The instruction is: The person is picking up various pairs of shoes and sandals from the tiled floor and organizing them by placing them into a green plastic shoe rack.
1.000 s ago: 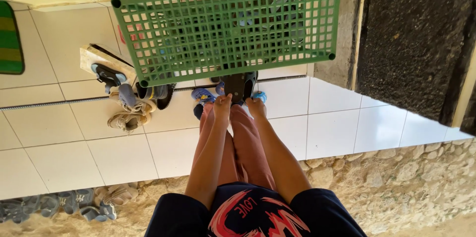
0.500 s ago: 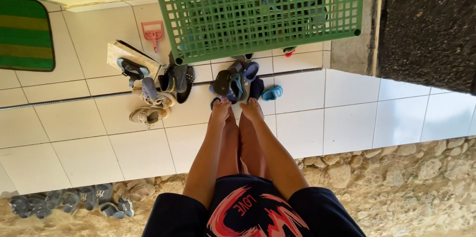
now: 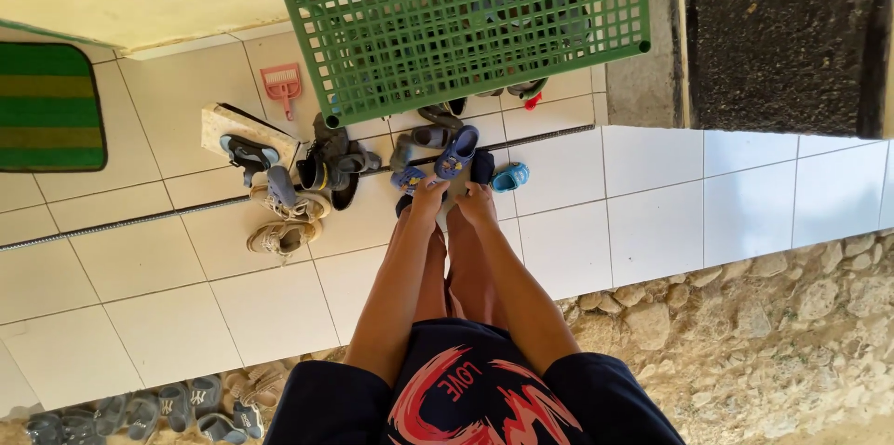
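Green plastic grid shelf (image 3: 466, 31) is sitting up against the wall, and the person is bending way down in front of it with both arms hanging straight to the white tile floor (image 3: 140, 268). Left hand (image 3: 430, 195) and right hand (image 3: 477, 200) are reaching side by side into a jumble of small shoes just below the shelf's front edge. Honestly can't tell if either hand is actually clamping anything, the fingers are curling down and hiding it. A little blue clog (image 3: 457, 151) is lying just above the hands, a turquoise one (image 3: 510, 175) is resting just off to the right hand's side, and grey sandals (image 3: 421, 140) are peeking out from under the shelf. Off to the left, beige sneakers (image 3: 279, 238) and dark shoes (image 3: 326, 161) are piling up, with a pink dustpan (image 3: 281, 84) lying near the wall.
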